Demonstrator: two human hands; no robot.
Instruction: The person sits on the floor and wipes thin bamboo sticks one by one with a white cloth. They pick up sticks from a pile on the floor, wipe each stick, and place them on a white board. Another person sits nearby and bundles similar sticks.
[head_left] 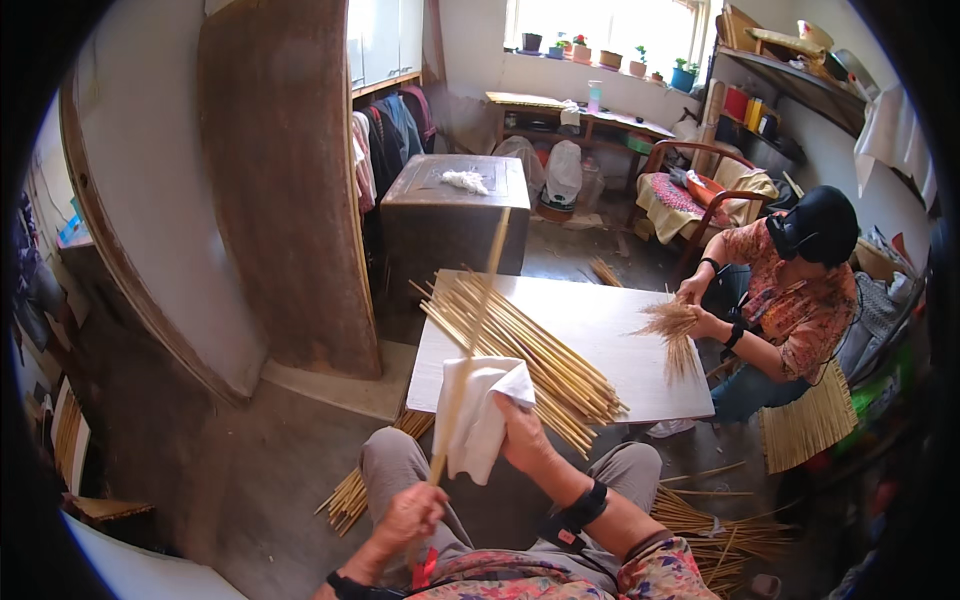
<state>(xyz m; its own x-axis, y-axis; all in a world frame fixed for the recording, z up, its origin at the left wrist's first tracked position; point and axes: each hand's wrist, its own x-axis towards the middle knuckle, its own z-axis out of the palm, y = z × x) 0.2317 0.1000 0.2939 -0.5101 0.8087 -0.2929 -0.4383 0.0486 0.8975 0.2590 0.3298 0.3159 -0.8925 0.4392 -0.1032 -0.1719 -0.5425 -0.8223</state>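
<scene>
My left hand grips the near end of a long pale bamboo stick that rises steeply away from me over the table. My right hand clasps a white cloth wrapped around the stick's lower part. Just beyond them a pile of similar bamboo sticks lies on the low white table.
Across the table sits another person in a patterned shirt, hands on a bundle of thin straw. More sticks lie on the floor at left and right. A dark wooden chest stands behind the table, a large wooden board leans left.
</scene>
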